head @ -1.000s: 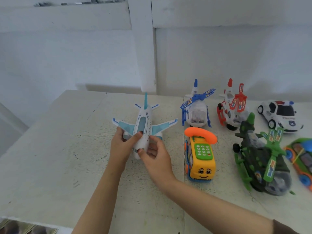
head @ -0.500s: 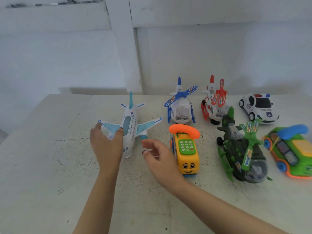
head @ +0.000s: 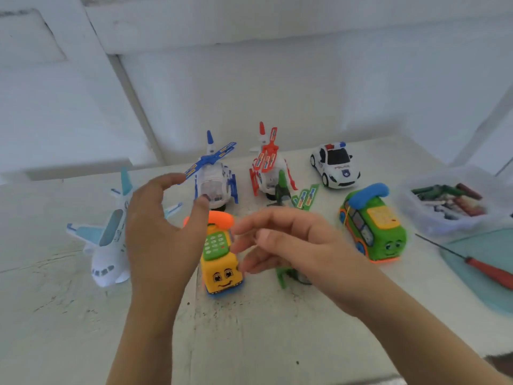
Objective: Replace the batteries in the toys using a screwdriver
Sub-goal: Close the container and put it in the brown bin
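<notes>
You have let go of the white-and-blue plastic toy aeroplane (head: pixel 108 245), which sits on the left side of the bench (head: pixel 55 315). Your left hand (head: pixel 158 240) and right hand (head: pixel 291 245) hover loosely spread, holding nothing, partly hiding the green toy helicopter (head: pixel 305 196). The red-handled screwdriver (head: pixel 491 275) lies toward the right edge.

"POLICE" is read on the hood | white police car (head: pixel 335 165) | at 1 o'clock | yellow telephone bus (head: pixel 219 262): keypad too blurred to be read
</notes>
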Action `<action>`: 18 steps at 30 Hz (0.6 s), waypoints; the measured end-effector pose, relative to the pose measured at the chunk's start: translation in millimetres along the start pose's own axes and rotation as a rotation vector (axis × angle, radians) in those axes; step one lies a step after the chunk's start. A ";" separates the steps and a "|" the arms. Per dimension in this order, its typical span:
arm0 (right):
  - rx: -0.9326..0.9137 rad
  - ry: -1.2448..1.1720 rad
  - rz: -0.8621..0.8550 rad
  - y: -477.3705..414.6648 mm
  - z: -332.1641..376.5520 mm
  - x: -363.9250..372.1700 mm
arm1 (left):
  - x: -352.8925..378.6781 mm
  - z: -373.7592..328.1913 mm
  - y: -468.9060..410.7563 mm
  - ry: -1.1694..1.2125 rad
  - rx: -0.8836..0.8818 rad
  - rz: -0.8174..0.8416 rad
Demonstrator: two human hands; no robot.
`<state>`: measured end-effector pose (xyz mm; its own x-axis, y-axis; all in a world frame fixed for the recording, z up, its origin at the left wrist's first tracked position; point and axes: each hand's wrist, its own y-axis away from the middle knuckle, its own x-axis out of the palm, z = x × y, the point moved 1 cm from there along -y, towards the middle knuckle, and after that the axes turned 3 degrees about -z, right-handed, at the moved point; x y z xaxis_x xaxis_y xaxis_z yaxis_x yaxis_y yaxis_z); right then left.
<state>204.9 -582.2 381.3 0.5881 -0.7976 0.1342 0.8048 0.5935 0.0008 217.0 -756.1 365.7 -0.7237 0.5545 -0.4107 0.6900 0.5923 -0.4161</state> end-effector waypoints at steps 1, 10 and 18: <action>-0.016 0.064 -0.069 2.6 0.4 -11.0 | 7.9 0.5 4.6 -0.061 -0.058 0.069; -0.234 1.051 -0.354 9.6 -38.7 -59.7 | 32.4 25.7 34.0 -0.131 -0.338 0.346; -0.163 1.068 -0.286 13.1 -59.6 -61.8 | 25.9 31.1 34.8 -0.034 -0.370 0.386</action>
<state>183.8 -531.5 314.0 0.0834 -0.6317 -0.7707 0.8761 0.4150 -0.2453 222.7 -739.3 315.4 -0.4128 0.7575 -0.5057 0.8511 0.5185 0.0820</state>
